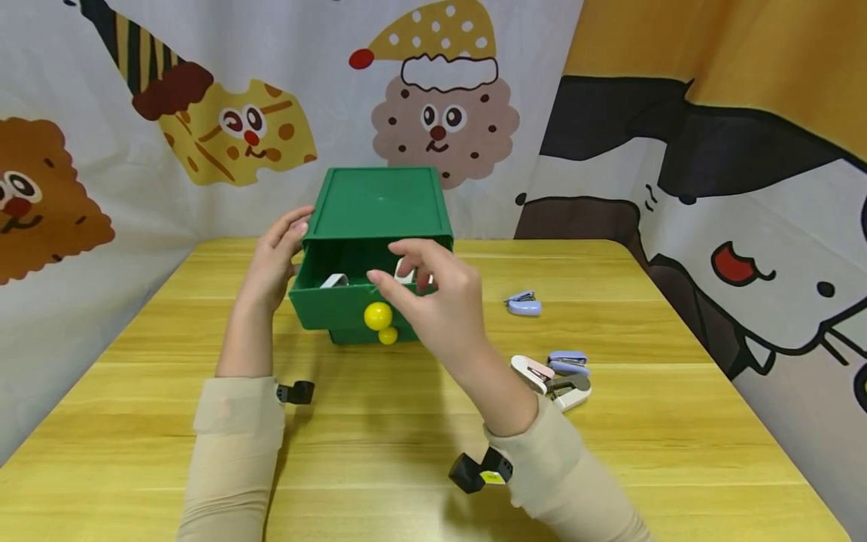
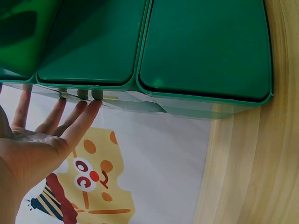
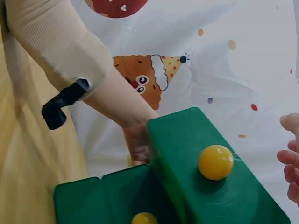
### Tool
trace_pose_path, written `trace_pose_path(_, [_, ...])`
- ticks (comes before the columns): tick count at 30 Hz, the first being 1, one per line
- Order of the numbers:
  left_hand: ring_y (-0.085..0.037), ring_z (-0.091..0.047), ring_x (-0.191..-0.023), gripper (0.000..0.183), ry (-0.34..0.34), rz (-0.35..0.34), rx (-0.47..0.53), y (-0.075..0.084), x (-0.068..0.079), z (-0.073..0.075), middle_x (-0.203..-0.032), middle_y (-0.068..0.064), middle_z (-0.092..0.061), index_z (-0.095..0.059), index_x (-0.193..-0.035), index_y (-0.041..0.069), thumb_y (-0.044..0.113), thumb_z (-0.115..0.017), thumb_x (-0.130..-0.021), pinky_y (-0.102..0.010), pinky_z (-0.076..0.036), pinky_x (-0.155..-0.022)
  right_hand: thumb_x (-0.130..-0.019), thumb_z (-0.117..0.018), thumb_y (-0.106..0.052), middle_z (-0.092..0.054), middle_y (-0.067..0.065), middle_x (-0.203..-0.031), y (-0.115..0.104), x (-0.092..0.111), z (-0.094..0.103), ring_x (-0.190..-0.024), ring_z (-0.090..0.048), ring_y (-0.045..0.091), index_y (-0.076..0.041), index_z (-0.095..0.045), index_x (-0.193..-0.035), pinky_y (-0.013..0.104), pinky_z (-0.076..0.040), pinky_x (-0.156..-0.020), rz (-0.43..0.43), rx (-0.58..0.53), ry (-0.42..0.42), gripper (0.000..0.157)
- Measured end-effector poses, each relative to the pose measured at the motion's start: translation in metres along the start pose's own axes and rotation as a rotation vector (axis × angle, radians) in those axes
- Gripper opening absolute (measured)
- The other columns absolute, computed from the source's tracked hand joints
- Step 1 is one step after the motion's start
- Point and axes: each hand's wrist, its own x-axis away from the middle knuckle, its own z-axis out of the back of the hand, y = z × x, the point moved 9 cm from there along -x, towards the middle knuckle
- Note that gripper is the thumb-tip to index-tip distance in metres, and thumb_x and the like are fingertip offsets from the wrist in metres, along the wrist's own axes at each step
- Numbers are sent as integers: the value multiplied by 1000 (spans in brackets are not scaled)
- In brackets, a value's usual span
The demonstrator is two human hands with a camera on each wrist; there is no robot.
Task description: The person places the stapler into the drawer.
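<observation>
A green drawer cabinet [image 1: 381, 203] stands on the table with its top drawer [image 1: 328, 310] pulled out. My left hand [image 1: 267, 263] rests against the cabinet's left side; its fingers are extended along that wall in the left wrist view. Over the drawer's front hovers my right hand [image 1: 443, 301], thumb and forefinger apart and nothing between them. Inside the drawer a white looped piece [image 1: 335, 281] shows at the left. Another white thing [image 1: 404, 271] lies partly behind the right fingers, its kind hidden. Yellow ball knobs [image 1: 378, 316] stick out from the drawer fronts.
Right of the cabinet lies a small blue stapler [image 1: 524, 304]. Nearer the front, a pink-and-white stapler [image 1: 531, 370], a purple stapler [image 1: 569, 363] and a grey-and-white stapler [image 1: 571, 393] lie clustered. A cartoon-printed curtain [image 1: 271, 45] hangs behind the wooden table [image 1: 366, 482].
</observation>
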Motion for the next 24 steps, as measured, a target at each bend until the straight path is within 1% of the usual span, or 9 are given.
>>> trace_pose_path(5, [-30, -42, -126, 45, 6, 7, -9, 0, 0, 1, -145, -6, -41, -47, -141, 21, 37, -50, -100, -29, -50, -78, -75, -83, -12, -62, 1, -68, 3, 12, -2, -51, -42, 8, -1, -66, -98, 21, -37, -48, -29, 28, 36, 31])
trace_pose_path(11, [-30, -41, -127, 46, 6, 9, -19, 0, 0, 1, -145, -5, -41, -47, -141, 22, 40, -51, -99, -31, -49, -80, -73, -85, -15, -61, 0, -64, 5, 26, -7, -48, -46, 8, -2, -63, -96, 20, -40, -48, -39, 77, 68, 35])
trace_pose_path(18, [-30, -41, -127, 45, 5, 7, -10, 0, -1, 0, -145, -5, -41, -46, -142, 21, 38, -49, -100, -30, -50, -79, -69, -88, -24, -61, -1, -63, 9, 42, -16, -46, -49, 7, -4, -62, -93, 17, -39, -46, -75, 145, 54, 41])
trace_pose_path(24, [-30, -42, -125, 47, 3, 1, 8, 0, 0, 0, -145, -6, -41, -47, -142, 20, 40, -51, -99, -28, -51, -76, -67, -89, -28, -63, -1, -64, 14, 52, -20, -46, -51, 7, -5, -61, -91, 16, -40, -47, -116, 175, 62, 43])
